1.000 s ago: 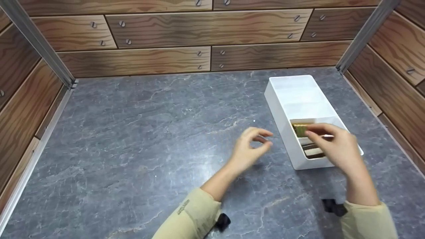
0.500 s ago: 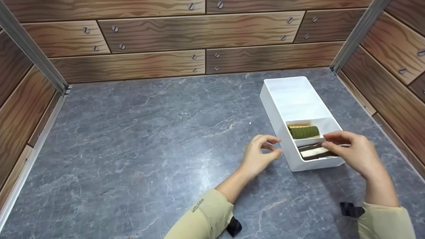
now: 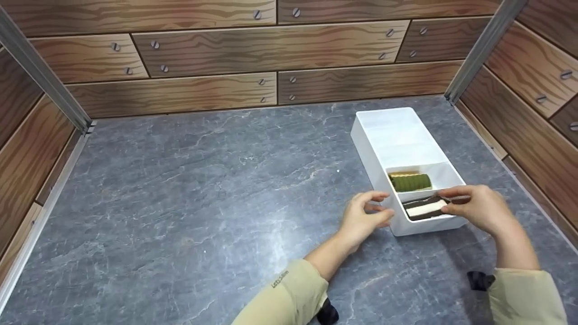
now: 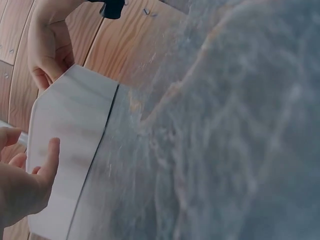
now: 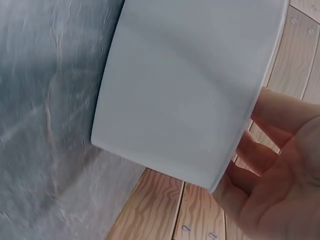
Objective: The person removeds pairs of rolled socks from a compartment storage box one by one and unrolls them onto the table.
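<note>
A white divided box (image 3: 431,227) stands on the right of the table. In its nearest compartment lie dark brown folded pieces, apparently cloth, with a cream strip (image 3: 424,208) among them. One compartment farther back holds a green ribbed roll (image 3: 410,182) beside something yellowish. My right hand (image 3: 485,210) reaches over the near right corner, thumb and forefinger at the right end of the brown and cream pieces. Its fingertips are hidden behind the wall in the right wrist view, so a pinch cannot be confirmed. My left hand (image 3: 363,216), fingers loosely bent and holding nothing, is beside the box's left wall (image 4: 75,135).
Behind the green roll, the far part of the box (image 3: 393,131) shows only white walls and dividers. A grey marbled tabletop (image 3: 203,189) lies under it all. Wood-patterned panels (image 3: 203,52) close off the back and sides, with metal corner posts.
My right hand has left the green roll's compartment and come to the brown and cream pieces in the nearest one. My left hand has moved right, close to the box's left wall.
</note>
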A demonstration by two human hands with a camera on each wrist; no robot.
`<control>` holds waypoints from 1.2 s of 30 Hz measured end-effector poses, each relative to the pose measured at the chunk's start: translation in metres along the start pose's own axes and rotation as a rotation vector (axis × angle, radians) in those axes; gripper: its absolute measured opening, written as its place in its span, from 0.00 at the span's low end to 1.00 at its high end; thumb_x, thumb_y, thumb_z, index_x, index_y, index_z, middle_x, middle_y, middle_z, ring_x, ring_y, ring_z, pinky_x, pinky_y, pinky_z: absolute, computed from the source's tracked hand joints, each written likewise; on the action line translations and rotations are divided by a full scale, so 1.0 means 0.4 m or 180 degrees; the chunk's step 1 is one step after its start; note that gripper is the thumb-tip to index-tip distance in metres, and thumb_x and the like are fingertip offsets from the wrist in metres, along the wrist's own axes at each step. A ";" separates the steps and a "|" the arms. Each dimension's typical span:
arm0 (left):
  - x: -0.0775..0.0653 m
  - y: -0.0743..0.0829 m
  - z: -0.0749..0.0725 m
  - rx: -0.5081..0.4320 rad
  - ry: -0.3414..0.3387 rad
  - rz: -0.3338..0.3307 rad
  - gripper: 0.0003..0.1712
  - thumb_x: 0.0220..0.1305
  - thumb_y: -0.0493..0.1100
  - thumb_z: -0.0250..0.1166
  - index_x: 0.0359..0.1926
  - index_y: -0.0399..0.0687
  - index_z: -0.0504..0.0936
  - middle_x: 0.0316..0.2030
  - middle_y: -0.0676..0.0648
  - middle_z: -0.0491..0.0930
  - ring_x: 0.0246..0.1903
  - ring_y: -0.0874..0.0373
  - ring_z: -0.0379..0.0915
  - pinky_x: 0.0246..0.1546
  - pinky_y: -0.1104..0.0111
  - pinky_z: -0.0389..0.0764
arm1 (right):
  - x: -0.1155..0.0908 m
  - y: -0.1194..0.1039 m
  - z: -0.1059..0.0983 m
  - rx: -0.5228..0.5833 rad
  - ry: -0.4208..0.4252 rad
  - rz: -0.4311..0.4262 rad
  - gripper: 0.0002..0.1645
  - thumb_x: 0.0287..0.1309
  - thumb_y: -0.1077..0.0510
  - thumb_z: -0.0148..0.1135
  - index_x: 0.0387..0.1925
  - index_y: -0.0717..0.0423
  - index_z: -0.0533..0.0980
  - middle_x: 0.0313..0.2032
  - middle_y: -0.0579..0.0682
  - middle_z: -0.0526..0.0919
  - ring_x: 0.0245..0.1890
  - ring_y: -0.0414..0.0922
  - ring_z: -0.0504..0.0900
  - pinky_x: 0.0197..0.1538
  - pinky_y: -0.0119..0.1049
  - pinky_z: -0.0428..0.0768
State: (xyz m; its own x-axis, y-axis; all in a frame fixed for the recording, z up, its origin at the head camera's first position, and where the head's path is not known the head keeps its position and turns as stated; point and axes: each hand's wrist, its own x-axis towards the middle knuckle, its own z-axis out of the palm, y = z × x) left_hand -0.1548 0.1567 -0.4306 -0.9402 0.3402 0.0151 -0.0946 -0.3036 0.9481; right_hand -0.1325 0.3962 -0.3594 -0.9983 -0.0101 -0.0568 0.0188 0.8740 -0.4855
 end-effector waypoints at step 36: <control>0.007 -0.019 0.004 -0.0865 -0.0263 -0.0435 0.21 0.54 0.19 0.60 0.50 0.30 0.78 0.43 0.43 0.76 0.34 0.56 0.78 0.39 0.63 0.83 | 0.079 0.033 -0.006 0.0029 -0.0912 -0.0946 0.15 0.45 0.59 0.75 0.38 0.58 0.84 0.35 0.49 0.86 0.34 0.38 0.80 0.34 0.31 0.79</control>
State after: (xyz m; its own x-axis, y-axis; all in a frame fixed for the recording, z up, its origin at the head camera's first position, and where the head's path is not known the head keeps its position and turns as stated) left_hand -0.1561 0.1613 -0.4371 -0.8842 0.4619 -0.0703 -0.3126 -0.4730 0.8237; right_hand -0.1641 0.4086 -0.3657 -0.9048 -0.3973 -0.1530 -0.2662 0.8084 -0.5250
